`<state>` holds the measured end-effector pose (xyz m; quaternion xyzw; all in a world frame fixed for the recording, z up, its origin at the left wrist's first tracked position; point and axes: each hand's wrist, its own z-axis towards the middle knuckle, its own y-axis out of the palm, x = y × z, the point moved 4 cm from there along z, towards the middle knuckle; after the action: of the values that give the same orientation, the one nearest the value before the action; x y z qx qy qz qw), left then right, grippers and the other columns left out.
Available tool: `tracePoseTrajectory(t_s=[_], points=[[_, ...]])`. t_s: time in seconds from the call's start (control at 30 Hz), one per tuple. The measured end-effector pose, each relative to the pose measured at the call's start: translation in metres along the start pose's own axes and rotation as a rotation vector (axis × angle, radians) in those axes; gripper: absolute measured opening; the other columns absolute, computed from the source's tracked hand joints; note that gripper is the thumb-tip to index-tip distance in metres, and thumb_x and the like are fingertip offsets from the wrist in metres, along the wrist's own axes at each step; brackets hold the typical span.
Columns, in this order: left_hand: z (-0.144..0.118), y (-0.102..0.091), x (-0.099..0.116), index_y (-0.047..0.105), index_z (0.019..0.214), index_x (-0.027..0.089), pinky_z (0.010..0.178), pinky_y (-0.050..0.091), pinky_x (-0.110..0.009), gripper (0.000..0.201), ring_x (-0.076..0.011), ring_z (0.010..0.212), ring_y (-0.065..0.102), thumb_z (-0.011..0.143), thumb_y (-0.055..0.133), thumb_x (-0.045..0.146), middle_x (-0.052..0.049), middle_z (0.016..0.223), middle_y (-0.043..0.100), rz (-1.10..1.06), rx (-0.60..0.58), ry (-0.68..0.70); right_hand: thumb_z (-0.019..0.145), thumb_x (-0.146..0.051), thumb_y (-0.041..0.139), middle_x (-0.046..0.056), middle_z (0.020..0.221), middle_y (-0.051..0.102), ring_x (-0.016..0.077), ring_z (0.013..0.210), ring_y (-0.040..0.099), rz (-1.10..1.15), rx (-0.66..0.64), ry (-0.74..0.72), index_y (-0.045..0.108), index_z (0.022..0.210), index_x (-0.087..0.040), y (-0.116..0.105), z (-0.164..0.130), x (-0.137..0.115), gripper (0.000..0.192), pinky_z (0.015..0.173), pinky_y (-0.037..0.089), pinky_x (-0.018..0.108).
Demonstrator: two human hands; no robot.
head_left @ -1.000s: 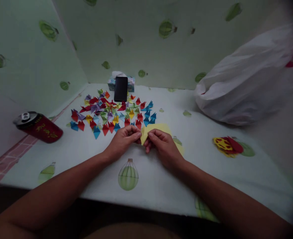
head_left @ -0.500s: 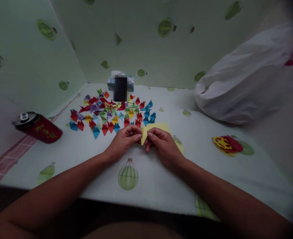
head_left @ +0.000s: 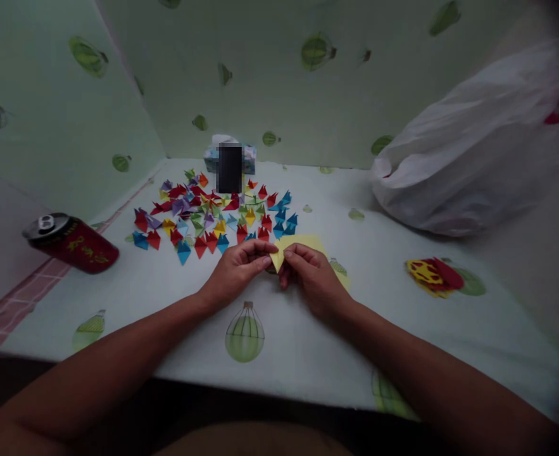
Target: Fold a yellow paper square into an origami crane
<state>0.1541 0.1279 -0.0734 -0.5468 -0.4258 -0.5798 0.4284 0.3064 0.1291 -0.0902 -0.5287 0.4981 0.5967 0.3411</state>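
Your left hand (head_left: 235,269) and your right hand (head_left: 313,277) meet at the centre of the frame, both pinched on a small yellow paper piece (head_left: 277,259): the left thumb and forefinger close on its left edge, the right fingertips on its right edge, and the piece stands slightly raised off the counter (head_left: 279,354). Just behind your right hand, partly hidden by it, a yellow paper sheet (head_left: 307,242) lies flat. Above your hands, towards the upper middle, a spread of small folded paper pieces (head_left: 213,218) in red, blue, yellow, purple and green covers the counter, its nearest pieces just beside your left fingers. At the far end of that spread a dark phone (head_left: 230,168) leans upright against a tissue box (head_left: 249,157). At the left edge of the frame a red can (head_left: 73,243) lies on its side, well apart from your hands. On the right, a red and yellow paper cutout (head_left: 433,275) rests on the counter, and behind it, in the upper right, sits a large white plastic bag (head_left: 478,145). The counter's cloth is pale green, printed with balloons.
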Motion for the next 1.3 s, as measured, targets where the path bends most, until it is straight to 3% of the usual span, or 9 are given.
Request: tracePoseTrajectory(t_s=[0.23,0.67,0.9,1.03,1.3], points=[[-0.0006,0.0005,-0.0003,0.068,0.094,0.016,0.082,0.055,-0.030,0.019,-0.0149,0.081,0.068,0.078,0.072,0.024,-0.003,0.087,0.072,0.025,0.001,-0.024,0.091,-0.036,0.058,-0.003,0.053,0.061,0.0112,0.049,0.054,-0.066,-0.003,-0.019,0.056,0.076,-0.020,-0.0029,0.0008,0.0008,0.022,0.054,0.041,0.024],[0.0004,-0.0049,0.0001,0.067,0.087,0.015,0.074,0.050,-0.027,0.021,-0.0130,0.074,0.062,0.084,0.069,0.035,-0.001,0.078,0.067,0.046,0.091,0.050,0.087,-0.041,0.066,-0.001,0.069,0.065,0.0098,0.052,0.056,-0.047,-0.123,-0.011,0.056,0.079,-0.019,0.0043,-0.0018,-0.0022,0.025,0.054,0.044,0.025],[0.0007,-0.0015,-0.0023,0.063,0.087,0.016,0.072,0.050,-0.028,0.019,-0.0140,0.074,0.063,0.076,0.071,0.029,-0.001,0.080,0.066,0.036,0.043,0.009,0.083,-0.037,0.069,-0.002,0.068,0.065,0.0101,0.052,0.057,-0.036,-0.119,0.013,0.056,0.079,-0.019,0.0033,-0.0017,0.0019,0.022,0.055,0.045,0.025],[-0.0007,-0.0034,-0.0005,0.065,0.085,0.017,0.070,0.047,-0.027,0.013,-0.0134,0.072,0.061,0.076,0.068,0.025,-0.001,0.079,0.065,0.117,0.084,0.046,0.084,-0.036,0.066,-0.002,0.069,0.065,0.0102,0.052,0.057,-0.011,-0.140,0.020,0.057,0.081,-0.020,0.0043,-0.0019,0.0022,0.019,0.055,0.045,0.026],[-0.0014,-0.0023,0.0026,0.065,0.087,0.016,0.075,0.047,-0.027,0.011,-0.0141,0.078,0.060,0.082,0.060,0.024,-0.002,0.083,0.065,0.149,0.036,0.028,0.083,-0.032,0.066,-0.002,0.065,0.064,0.0106,0.051,0.055,-0.117,-0.039,-0.034,0.055,0.077,-0.019,-0.0001,-0.0007,-0.0002,0.018,0.053,0.042,0.026]])
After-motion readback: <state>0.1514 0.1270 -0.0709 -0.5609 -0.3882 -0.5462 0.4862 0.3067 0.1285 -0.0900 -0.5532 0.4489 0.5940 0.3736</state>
